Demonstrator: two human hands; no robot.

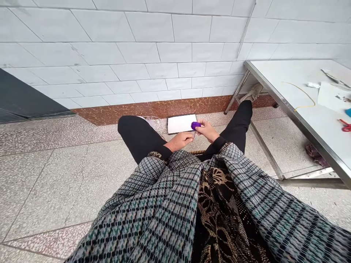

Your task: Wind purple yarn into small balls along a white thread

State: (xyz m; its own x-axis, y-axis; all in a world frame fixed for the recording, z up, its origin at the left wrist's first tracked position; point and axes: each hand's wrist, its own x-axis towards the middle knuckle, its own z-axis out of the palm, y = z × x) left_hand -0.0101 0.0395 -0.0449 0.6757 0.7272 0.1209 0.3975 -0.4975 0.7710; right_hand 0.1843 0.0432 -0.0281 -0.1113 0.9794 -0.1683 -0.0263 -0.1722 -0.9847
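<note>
I sit with my knees apart, both hands held between them. My right hand (208, 129) pinches a small purple object (195, 125) at its fingertips. My left hand (181, 140) is curled just below and left of it, fingers closed; what they hold, if anything, is too small to make out. On the floor beyond my hands lies a white flat board with a dark rim (179, 123).
A metal table (290, 113) stands at the right, with a yellow cord (303, 95), red scissors (344, 125), paper and small bits on top. A crumpled cloth (315, 153) lies under it. A tiled wall runs behind; a dark mat (24, 96) lies at the left.
</note>
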